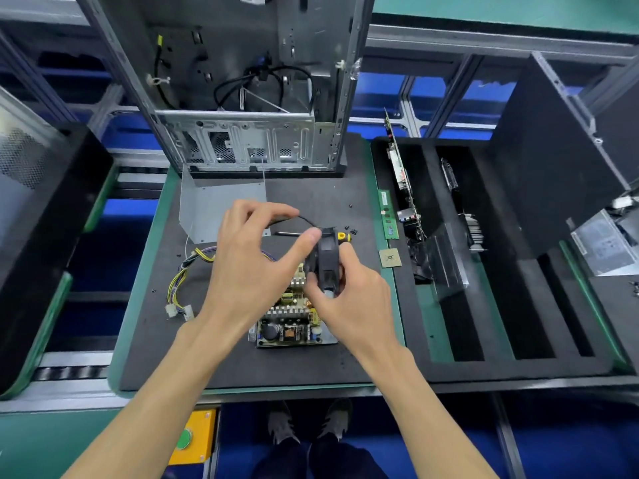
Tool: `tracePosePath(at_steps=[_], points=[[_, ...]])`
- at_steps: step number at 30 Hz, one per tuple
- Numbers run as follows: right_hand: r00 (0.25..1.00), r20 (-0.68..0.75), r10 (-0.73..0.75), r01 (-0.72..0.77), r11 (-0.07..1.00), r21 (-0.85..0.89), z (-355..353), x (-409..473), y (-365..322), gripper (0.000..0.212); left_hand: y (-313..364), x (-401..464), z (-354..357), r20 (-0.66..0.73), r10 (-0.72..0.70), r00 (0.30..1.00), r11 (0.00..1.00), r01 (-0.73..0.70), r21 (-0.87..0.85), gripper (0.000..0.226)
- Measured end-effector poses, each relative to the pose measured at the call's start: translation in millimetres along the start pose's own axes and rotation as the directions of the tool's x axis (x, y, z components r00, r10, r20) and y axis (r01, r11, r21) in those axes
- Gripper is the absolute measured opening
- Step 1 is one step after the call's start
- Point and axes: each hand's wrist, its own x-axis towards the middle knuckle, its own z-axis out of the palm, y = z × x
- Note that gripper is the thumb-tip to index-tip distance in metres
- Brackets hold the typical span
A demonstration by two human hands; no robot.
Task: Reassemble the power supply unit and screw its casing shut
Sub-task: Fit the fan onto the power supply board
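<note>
head | my left grip (257, 257) and right grip (349, 292) both grasp the black fan (326, 261) | above the PSU board (290, 326) on the surface (311, 368)

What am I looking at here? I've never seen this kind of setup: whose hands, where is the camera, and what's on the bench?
One picture, from a camera worn on a person's head, looking down. No robot is involved. The left hand and right hand together hold a black fan above the power supply board, which lies on a dark foam mat. Also on the mat: a bent metal cover, a wire bundle, a screwdriver and loose screws. An open computer case stands behind.
</note>
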Motion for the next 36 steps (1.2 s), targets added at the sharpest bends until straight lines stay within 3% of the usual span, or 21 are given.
tracePosePath(at_steps=[4,7,9,11,14,16,18,20,23,26,31,36], points=[[0.999,-0.032,0.013,-0.012,1.000,0.006,0,0,1,0.037,6,-4,7,-0.111,0.110,0.988,0.988,-0.096,0.123,0.034],[0.987,0.053,0.153,-0.162,0.924,0.346,-5,1,7,0.026,7,-1,6,-0.148,0.045,0.988,0.999,-0.046,-0.002,0.013],[0.971,0.104,0.216,-0.239,0.834,0.497,-10,2,10,0.022,6,4,5,0.025,-0.098,0.995,0.984,0.101,-0.145,0.010],[0.966,0.134,0.220,-0.257,0.788,0.560,-13,1,10,0.024,6,8,6,0.251,-0.205,0.946,0.937,0.264,-0.230,0.020],[0.990,0.086,0.116,-0.143,0.865,0.481,-12,-3,6,0.028,8,6,10,0.469,-0.244,0.849,0.859,0.413,-0.302,0.051],[0.997,0.070,0.019,-0.044,0.924,0.380,-9,-6,6,0.043,7,3,15,0.506,-0.251,0.825,0.807,0.467,-0.362,0.047],[0.990,0.126,-0.068,0.022,0.943,0.331,-7,-8,5,0.041,4,3,18,0.496,-0.302,0.814,0.690,0.546,-0.475,0.028],[0.971,0.205,-0.124,0.041,0.928,0.369,-7,-10,4,0.031,0,5,18,0.499,-0.354,0.791,0.565,0.606,-0.561,0.023],[0.988,0.149,-0.040,-0.043,0.855,0.517,-13,-9,3,0.016,-6,8,16,0.492,-0.407,0.770,0.505,0.638,-0.581,0.025],[0.987,0.028,0.156,-0.149,0.855,0.497,-22,-4,15,0.011,-12,6,18,0.396,-0.472,0.788,0.604,0.616,-0.505,0.019],[0.901,0.172,0.397,-0.433,0.819,0.376,-25,2,46,0.005,-19,-7,33,0.170,-0.355,0.919,0.910,0.381,-0.163,0.009],[0.875,0.238,0.422,-0.477,0.834,0.277,-14,-3,62,0.008,-28,-19,61,0.188,-0.300,0.935,0.954,0.290,0.082,0.010]])
